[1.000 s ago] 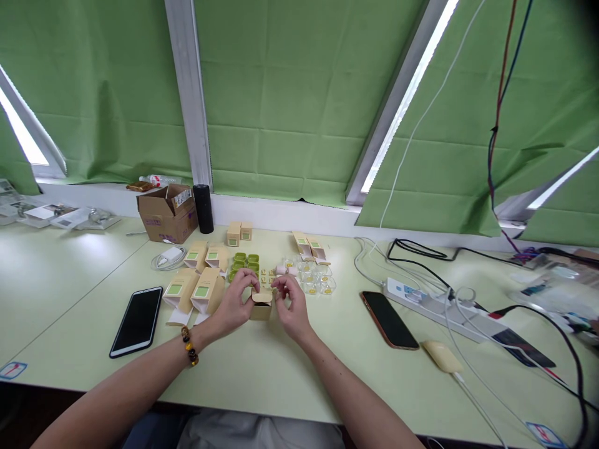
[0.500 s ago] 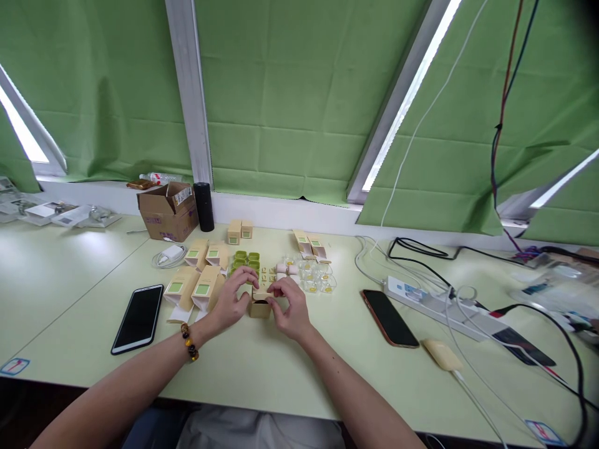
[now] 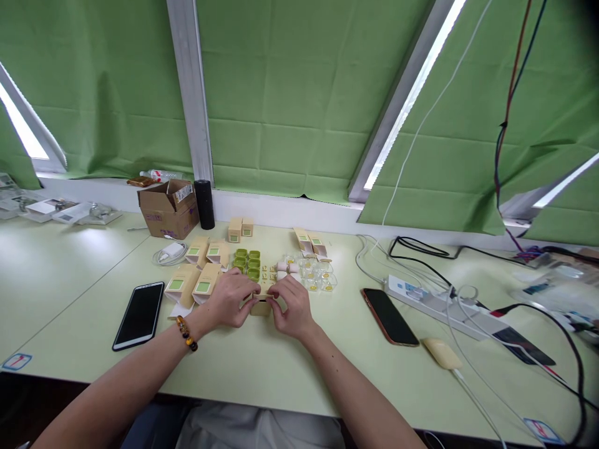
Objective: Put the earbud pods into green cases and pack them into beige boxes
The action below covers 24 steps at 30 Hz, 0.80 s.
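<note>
Between my two hands a small kraft cardboard box (image 3: 261, 308) stands on the table, its top flap partly folded down with a dark gap below it. My left hand (image 3: 233, 298) pinches the box at its left upper edge, fingers closed. At the right upper edge, my right hand (image 3: 291, 305) grips the same box between thumb and fingers. Just beyond the box lie green square cups (image 3: 253, 263), tiny yellowish pieces (image 3: 265, 273), pale pink rolls (image 3: 287, 267) and clear plastic cups (image 3: 318, 274). Open kraft boxes with green labels (image 3: 183, 284) stand left of my left hand.
Two small closed boxes (image 3: 234, 232) and two open ones (image 3: 309, 242) stand farther back. A white-edged phone (image 3: 139, 316) lies left, another phone (image 3: 390, 317) right. A power strip (image 3: 430, 305) with cables and a beige mouse-shaped device (image 3: 442, 354) are at right. A brown carton (image 3: 168, 211) stands back left.
The box's flap has come down lower, narrowing the opening. My left hand has turned, its fingers and thumb now closer to the box. The right hand has barely shifted.
</note>
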{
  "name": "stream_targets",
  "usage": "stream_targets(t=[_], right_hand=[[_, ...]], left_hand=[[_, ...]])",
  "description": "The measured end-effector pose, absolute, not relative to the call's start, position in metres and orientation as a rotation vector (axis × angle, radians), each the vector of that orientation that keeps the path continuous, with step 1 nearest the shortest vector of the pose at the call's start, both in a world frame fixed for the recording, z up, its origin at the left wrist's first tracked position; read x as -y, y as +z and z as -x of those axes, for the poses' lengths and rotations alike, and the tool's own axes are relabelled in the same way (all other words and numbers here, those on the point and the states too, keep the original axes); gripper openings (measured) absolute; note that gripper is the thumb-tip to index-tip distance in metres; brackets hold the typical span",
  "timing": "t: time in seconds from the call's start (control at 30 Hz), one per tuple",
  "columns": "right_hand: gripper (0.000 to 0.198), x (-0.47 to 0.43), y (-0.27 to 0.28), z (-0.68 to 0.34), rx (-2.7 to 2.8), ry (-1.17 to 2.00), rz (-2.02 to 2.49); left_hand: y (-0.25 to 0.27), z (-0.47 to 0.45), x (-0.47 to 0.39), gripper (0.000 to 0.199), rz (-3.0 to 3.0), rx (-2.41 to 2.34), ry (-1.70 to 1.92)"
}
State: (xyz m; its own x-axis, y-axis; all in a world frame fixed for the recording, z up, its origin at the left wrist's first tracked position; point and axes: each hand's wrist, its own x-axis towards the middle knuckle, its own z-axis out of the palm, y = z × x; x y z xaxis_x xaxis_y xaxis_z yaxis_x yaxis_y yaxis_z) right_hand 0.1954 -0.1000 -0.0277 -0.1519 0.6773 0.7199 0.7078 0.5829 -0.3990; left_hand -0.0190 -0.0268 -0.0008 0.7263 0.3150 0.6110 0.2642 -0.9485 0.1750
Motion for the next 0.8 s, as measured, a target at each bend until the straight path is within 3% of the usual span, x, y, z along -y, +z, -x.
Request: stream_targets(t=[0.8], right_hand=[[0.012,0.103,-0.028,-0.2,1.872,0.014,1.019]], left_hand=[[-0.009,0.021,0.023,0.012,-2.889,-0.304,1.186]])
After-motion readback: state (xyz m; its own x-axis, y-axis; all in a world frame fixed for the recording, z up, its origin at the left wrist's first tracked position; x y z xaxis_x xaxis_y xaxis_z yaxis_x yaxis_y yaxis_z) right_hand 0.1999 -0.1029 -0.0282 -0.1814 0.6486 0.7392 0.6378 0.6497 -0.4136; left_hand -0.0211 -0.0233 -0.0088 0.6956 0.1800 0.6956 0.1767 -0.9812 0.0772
